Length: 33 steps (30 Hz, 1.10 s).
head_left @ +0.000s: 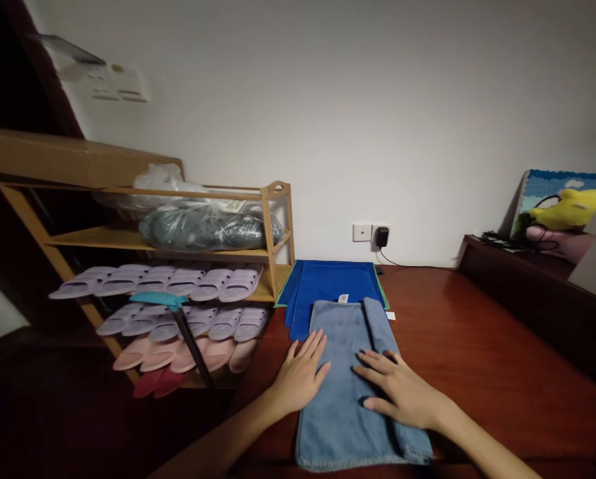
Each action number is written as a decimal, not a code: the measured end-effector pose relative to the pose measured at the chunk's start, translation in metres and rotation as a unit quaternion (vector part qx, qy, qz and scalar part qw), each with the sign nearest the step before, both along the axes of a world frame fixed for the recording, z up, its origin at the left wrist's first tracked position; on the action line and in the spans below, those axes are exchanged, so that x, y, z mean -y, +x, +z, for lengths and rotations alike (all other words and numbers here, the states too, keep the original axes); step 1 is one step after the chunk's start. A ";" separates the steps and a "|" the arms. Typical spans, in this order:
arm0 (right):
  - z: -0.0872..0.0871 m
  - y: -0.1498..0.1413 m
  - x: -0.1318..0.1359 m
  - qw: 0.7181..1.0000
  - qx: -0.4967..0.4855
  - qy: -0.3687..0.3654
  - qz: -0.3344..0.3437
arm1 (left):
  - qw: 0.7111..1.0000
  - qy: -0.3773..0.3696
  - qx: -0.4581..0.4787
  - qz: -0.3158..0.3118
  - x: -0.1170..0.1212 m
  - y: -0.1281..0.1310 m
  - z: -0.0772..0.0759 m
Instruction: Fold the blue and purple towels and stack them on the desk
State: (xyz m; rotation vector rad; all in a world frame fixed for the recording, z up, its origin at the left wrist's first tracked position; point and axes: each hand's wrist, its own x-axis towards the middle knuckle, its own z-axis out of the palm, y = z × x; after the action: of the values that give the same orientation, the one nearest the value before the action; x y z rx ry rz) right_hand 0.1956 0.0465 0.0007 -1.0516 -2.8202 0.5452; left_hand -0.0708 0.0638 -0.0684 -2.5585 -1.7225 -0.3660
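Note:
A grey-blue cloth (335,426) lies lengthwise on the reddish-brown wooden table (442,326), its right side folded over in a narrow strip. My left hand (302,372) rests flat on the cloth's left edge, fingers stretched out. On the folded strip at the right lies my right hand (395,389), fingers spread and pointing left. Beyond the grey-blue cloth, partly under its far end, is a stack of bright blue cloths (328,279) with green edging and small white tags.
At left stands a wooden shoe rack (273,219) with rows of slippers (228,283), a plastic-wrapped bundle (203,226) and a cardboard box (78,159). A blue-topped handle (161,301) leans before it. A black charger (382,236) is plugged into the wall. A raised ledge (527,279) at right holds a yellow plush (570,209).

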 end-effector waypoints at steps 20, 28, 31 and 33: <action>-0.020 0.073 -0.009 0.980 -0.002 0.080 -0.180 | 1.000 -0.012 0.027 -0.001 -0.003 0.002 0.000; -0.038 0.101 -0.018 0.988 0.046 0.020 -0.147 | 0.999 -0.036 -0.003 0.007 -0.001 0.002 0.005; -0.047 0.151 -0.022 0.977 0.077 0.033 -0.197 | 1.000 -0.027 -0.003 0.007 -0.001 0.002 0.004; -0.048 0.177 -0.023 0.969 0.092 0.036 -0.228 | 1.000 -0.021 0.000 0.007 -0.002 0.002 0.002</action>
State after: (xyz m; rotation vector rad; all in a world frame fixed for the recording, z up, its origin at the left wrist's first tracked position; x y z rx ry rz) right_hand 0.3721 0.0692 -0.0474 -1.7428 -2.5767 0.3065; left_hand -0.0691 0.0660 -0.0659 -2.5740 -1.7666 -0.3327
